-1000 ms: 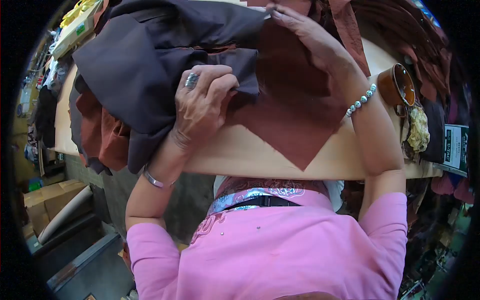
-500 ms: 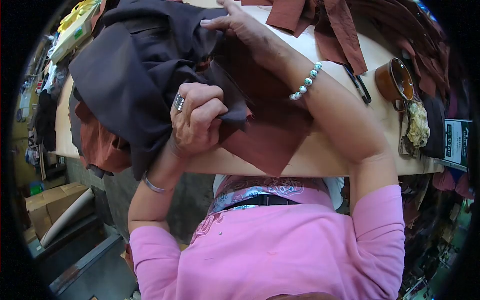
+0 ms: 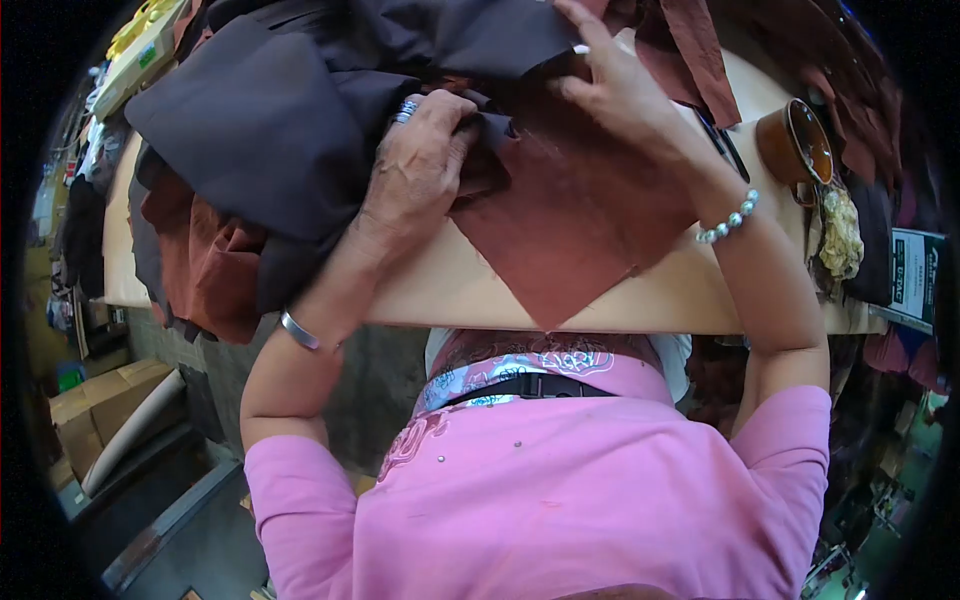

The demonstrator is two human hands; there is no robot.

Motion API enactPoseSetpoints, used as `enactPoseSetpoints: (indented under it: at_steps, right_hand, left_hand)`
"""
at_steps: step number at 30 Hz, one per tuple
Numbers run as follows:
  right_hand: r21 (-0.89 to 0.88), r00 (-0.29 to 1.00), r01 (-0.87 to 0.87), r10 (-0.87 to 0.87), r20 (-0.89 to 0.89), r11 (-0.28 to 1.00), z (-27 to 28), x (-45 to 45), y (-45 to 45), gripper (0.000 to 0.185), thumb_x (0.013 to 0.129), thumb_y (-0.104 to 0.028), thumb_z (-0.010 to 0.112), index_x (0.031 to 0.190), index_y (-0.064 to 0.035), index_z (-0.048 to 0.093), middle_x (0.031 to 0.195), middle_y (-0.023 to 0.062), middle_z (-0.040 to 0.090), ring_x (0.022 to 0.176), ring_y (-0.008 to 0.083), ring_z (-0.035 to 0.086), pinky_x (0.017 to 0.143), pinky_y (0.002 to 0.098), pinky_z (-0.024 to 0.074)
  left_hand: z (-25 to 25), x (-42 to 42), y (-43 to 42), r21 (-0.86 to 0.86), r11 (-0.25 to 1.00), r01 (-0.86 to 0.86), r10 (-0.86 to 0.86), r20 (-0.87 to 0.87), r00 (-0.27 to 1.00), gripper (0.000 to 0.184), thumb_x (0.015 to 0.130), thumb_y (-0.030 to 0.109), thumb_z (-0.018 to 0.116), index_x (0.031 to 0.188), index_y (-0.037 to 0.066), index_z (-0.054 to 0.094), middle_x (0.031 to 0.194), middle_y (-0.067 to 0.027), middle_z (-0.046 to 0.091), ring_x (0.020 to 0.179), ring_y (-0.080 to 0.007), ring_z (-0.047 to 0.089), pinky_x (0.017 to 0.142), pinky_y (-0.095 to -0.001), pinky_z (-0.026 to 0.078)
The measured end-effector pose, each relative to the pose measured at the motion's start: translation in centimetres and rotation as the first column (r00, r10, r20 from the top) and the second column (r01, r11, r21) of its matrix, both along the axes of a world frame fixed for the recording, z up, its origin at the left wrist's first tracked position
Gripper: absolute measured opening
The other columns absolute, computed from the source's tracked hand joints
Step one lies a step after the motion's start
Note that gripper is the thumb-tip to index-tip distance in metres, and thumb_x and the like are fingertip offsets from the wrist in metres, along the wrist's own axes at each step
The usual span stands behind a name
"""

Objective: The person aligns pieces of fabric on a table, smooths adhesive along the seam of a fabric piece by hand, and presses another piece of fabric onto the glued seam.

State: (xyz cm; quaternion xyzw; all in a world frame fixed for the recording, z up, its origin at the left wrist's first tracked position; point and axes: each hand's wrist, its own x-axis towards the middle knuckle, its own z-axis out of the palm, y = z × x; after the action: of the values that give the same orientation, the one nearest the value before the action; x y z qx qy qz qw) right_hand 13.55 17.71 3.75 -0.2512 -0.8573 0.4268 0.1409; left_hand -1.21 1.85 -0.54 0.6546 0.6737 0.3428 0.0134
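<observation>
Dark grey fabric (image 3: 250, 120) lies bunched over the left part of the table, with reddish-brown cloth (image 3: 215, 265) showing beneath it. My left hand (image 3: 425, 155), with a ring, is closed on an edge of the dark fabric near the middle. Right of it a flat reddish-brown piece (image 3: 570, 225) has one corner pointing at the table's front edge. Over the upper part of that piece is my right hand (image 3: 625, 95), its fingers apart, beside the dark fabric's right edge. Nothing is visible between its fingers.
A brown cup (image 3: 793, 148) stands on the table (image 3: 650, 310) at the right, with a crumpled yellowish thing (image 3: 840, 235) below it. Black-handled scissors or a similar tool (image 3: 725, 145) lie left of the cup. Brown cloth strips (image 3: 695, 55) and more cloth cover the back right.
My right hand moved left over the dark fabric, then back right, and its fingers are spread. My left hand has moved up and slightly right. More of the flat brown piece shows than half a second ago.
</observation>
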Motion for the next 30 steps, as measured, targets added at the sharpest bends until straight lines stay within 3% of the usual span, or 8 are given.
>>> enactPoseSetpoints:
  at_steps: [2, 5, 8, 10, 15, 18, 22, 30]
  right_hand:
    - [0.338, 0.983, -0.009, 0.071, -0.170, 0.941, -3.1, 0.4, 0.8, 0.076, 0.077, -0.001, 0.054, 0.142, -0.0085, 0.015, 0.110, 0.0351, 0.052, 0.100, 0.0446, 0.056, 0.091, 0.0426, 0.0435]
    - [0.455, 0.958, 0.110, -0.216, 0.188, 0.884, -2.0, 0.2, 1.7, 0.075, 0.078, -0.002, 0.054, 0.143, -0.0122, 0.016, 0.114, 0.0361, 0.049, 0.094, 0.0453, 0.058, 0.083, 0.0439, 0.0480]
    - [0.498, 0.946, 0.086, -0.228, 0.232, 0.863, -1.5, 0.8, 1.5, 0.077, 0.079, -0.003, 0.057, 0.143, -0.0130, 0.016, 0.117, 0.0346, 0.049, 0.089, 0.0420, 0.061, 0.076, 0.0444, 0.0505]
    - [0.575, 0.992, 0.066, -0.116, 0.050, 0.815, -2.4, 2.5, 1.7, 0.076, 0.079, -0.004, 0.059, 0.143, -0.0125, 0.018, 0.114, 0.0325, 0.052, 0.087, 0.0406, 0.061, 0.076, 0.0436, 0.0509]
    - [0.560, 0.999, 0.031, -0.015, -0.033, 0.828, -2.7, 6.2, 1.1, 0.070, 0.081, -0.006, 0.058, 0.141, -0.0093, 0.023, 0.098, 0.0255, 0.061, 0.081, 0.0402, 0.062, 0.073, 0.0435, 0.0502]
    - [0.516, 0.995, 0.045, -0.086, 0.056, 0.855, -2.7, 6.6, 0.9, 0.065, 0.082, -0.007, 0.057, 0.139, -0.0091, 0.025, 0.095, 0.0252, 0.061, 0.081, 0.0407, 0.061, 0.071, 0.0437, 0.0497]
    - [0.528, 0.995, 0.072, -0.025, -0.096, 0.846, -3.0, 6.5, 0.8, 0.063, 0.083, -0.008, 0.057, 0.138, -0.0088, 0.027, 0.093, 0.0256, 0.062, 0.081, 0.0407, 0.061, 0.071, 0.0439, 0.0494]
    - [0.625, 0.982, 0.057, 0.070, -0.176, 0.779, -4.3, 7.2, 2.3, 0.060, 0.080, -0.006, 0.056, 0.136, -0.0049, 0.034, 0.091, 0.0227, 0.062, 0.075, 0.0336, 0.062, 0.068, 0.0388, 0.0498]
  left_hand:
    - [0.4, 0.2, -0.4, -0.077, 0.997, -0.020, 0.027, 0.089, 0.996, 0.014, 0.086, 0.001, 0.053, 0.099, 0.000, 0.051, 0.090, -0.0179, 0.056, 0.086, -0.0359, 0.056, 0.076, -0.0391, 0.044]
    - [0.8, -0.1, -0.7, -0.077, 0.997, 0.028, -0.028, 0.002, 1.000, 0.014, 0.086, 0.000, 0.053, 0.101, 0.000, 0.052, 0.090, -0.0180, 0.057, 0.085, -0.0350, 0.059, 0.076, -0.0369, 0.046]
    - [1.2, -0.4, -0.5, -0.045, 0.999, 0.014, -0.016, -0.037, 0.999, 0.017, 0.086, -0.001, 0.052, 0.103, 0.001, 0.053, 0.096, -0.0180, 0.059, 0.091, -0.0340, 0.060, 0.079, -0.0360, 0.047]
    - [1.3, -0.9, -0.4, -0.044, 0.999, -0.008, 0.004, -0.082, 0.997, 0.019, 0.086, -0.002, 0.052, 0.104, 0.002, 0.053, 0.099, -0.0169, 0.060, 0.092, -0.0344, 0.060, 0.078, -0.0370, 0.047]
    - [3.7, -0.2, -0.6, -0.173, 0.978, -0.114, 0.003, -0.538, 0.843, 0.032, 0.072, -0.003, 0.056, 0.102, 0.007, 0.058, 0.100, -0.0106, 0.060, 0.086, -0.0306, 0.061, 0.073, -0.0353, 0.050]
    - [5.2, 1.8, 0.6, 0.227, 0.929, 0.291, -0.109, -0.583, 0.805, 0.022, 0.070, 0.003, 0.059, 0.091, 0.008, 0.063, 0.095, -0.0062, 0.060, 0.081, -0.0257, 0.060, 0.068, -0.0349, 0.051]
    - [4.4, 6.4, 2.3, 0.007, 0.861, 0.508, -0.489, -0.257, 0.833, 0.023, 0.073, 0.006, 0.064, 0.096, 0.006, 0.062, 0.101, -0.0109, 0.059, 0.089, -0.0302, 0.059, 0.076, -0.0374, 0.049]
    - [0.9, 6.3, 4.9, -0.112, 0.881, 0.459, -0.470, -0.300, 0.830, 0.026, 0.081, 0.011, 0.062, 0.106, 0.008, 0.061, 0.109, -0.0099, 0.056, 0.097, -0.0288, 0.056, 0.082, -0.0373, 0.047]
